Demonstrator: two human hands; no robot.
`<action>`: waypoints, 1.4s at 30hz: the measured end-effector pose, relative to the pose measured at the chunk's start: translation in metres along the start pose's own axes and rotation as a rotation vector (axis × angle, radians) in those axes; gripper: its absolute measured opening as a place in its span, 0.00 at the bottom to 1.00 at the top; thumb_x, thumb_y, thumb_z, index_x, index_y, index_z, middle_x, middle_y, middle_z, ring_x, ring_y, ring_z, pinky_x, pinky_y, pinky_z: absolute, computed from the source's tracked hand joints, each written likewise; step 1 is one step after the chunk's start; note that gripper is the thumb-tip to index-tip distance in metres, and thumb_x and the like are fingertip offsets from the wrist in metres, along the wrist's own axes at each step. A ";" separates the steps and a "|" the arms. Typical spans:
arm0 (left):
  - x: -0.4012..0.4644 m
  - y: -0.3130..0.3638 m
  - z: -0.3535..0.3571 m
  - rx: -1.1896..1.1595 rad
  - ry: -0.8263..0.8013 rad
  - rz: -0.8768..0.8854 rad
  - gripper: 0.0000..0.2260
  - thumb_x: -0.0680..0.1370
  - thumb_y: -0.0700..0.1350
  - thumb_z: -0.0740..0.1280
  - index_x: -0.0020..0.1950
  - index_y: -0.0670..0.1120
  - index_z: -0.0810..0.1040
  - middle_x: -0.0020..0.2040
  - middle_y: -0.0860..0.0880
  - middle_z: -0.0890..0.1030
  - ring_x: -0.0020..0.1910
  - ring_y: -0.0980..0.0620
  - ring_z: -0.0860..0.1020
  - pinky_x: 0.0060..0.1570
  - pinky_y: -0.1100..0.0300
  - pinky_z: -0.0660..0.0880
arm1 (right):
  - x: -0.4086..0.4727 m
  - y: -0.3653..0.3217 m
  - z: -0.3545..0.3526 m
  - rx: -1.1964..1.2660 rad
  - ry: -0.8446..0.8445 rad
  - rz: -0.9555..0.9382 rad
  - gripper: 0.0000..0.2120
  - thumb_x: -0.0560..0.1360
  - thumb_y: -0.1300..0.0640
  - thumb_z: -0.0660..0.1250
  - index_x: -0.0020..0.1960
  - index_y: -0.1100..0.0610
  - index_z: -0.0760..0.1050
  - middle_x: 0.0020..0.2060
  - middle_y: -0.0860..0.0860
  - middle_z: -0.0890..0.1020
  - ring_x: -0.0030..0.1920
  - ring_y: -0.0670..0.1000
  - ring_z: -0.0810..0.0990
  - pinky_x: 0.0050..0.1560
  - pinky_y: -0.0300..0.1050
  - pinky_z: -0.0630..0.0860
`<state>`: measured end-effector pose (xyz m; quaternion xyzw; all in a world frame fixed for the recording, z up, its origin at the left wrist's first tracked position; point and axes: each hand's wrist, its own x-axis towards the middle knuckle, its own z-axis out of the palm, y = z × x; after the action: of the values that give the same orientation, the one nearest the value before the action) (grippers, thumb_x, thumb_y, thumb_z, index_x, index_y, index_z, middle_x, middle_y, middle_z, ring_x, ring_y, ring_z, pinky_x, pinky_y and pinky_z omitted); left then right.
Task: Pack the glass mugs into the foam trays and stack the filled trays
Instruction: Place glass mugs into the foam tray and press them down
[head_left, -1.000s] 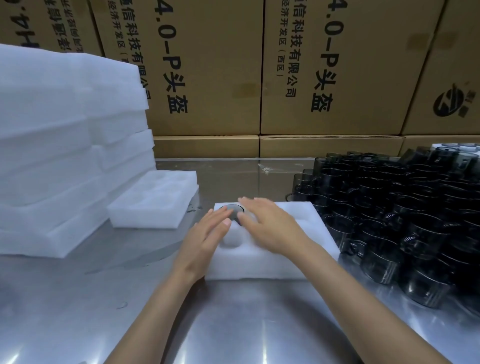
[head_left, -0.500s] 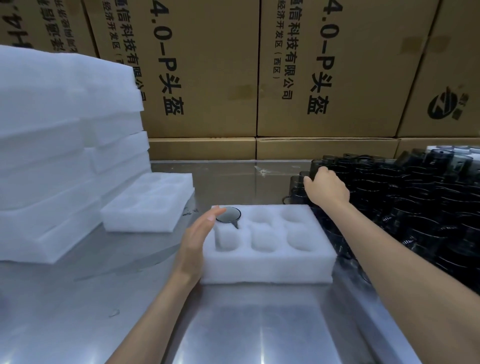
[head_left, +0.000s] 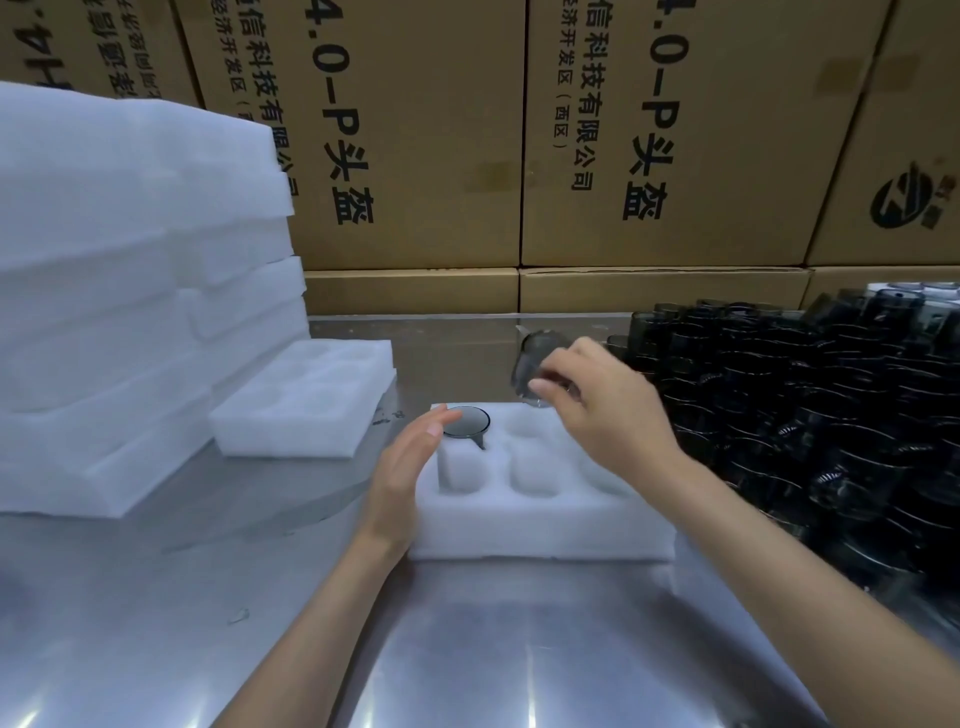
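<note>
Mug (head_left: 540, 371) pinched tilted in right hand (head_left: 610, 410) above far edge of foam tray (head_left: 540, 530), empty far-middle pocket just below-left of it; left hand (head_left: 410, 467) flat, fingers straight, against tray's left side by seated mug (head_left: 466, 422) in far-left pocket.

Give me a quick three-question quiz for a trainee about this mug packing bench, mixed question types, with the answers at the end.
1. True or false: the white foam tray under the hands has a dark glass mug seated in its far-left pocket.
2. Multiple choice: the right hand is
A. flat on the steel table
B. gripping a clear glass mug above the tray
C. resting on the brown cardboard boxes
3. Fill in: the heap of loose dark mugs lies to the ____ of the tray.

Key
1. True.
2. B. The left hand, fingers straight, rests against the tray's left end.
3. Right.
</note>
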<state>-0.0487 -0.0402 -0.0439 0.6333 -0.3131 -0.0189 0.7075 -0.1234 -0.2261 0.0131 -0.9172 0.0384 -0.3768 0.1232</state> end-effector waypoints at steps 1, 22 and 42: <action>0.000 0.000 0.000 0.007 -0.001 -0.001 0.15 0.81 0.40 0.54 0.61 0.43 0.77 0.63 0.51 0.76 0.69 0.56 0.68 0.62 0.74 0.64 | -0.004 -0.003 0.003 -0.007 -0.051 -0.007 0.06 0.78 0.49 0.62 0.47 0.50 0.73 0.41 0.45 0.70 0.38 0.47 0.69 0.35 0.43 0.63; -0.002 0.028 0.003 0.531 -0.169 0.156 0.22 0.74 0.61 0.57 0.68 0.61 0.67 0.71 0.64 0.65 0.72 0.67 0.57 0.71 0.63 0.55 | -0.014 0.004 -0.001 0.073 -0.160 0.096 0.21 0.79 0.58 0.53 0.69 0.46 0.69 0.67 0.38 0.71 0.63 0.42 0.64 0.51 0.40 0.65; 0.001 0.025 0.025 1.202 -0.348 0.244 0.38 0.68 0.67 0.41 0.72 0.55 0.66 0.73 0.59 0.65 0.73 0.59 0.59 0.70 0.61 0.51 | -0.012 0.014 -0.003 -0.002 -0.265 0.261 0.21 0.81 0.50 0.52 0.73 0.51 0.64 0.75 0.47 0.60 0.72 0.51 0.63 0.65 0.48 0.64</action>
<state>-0.0690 -0.0575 -0.0207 0.8673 -0.4492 0.1380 0.1641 -0.1337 -0.2382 0.0034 -0.9462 0.1410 -0.2335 0.1742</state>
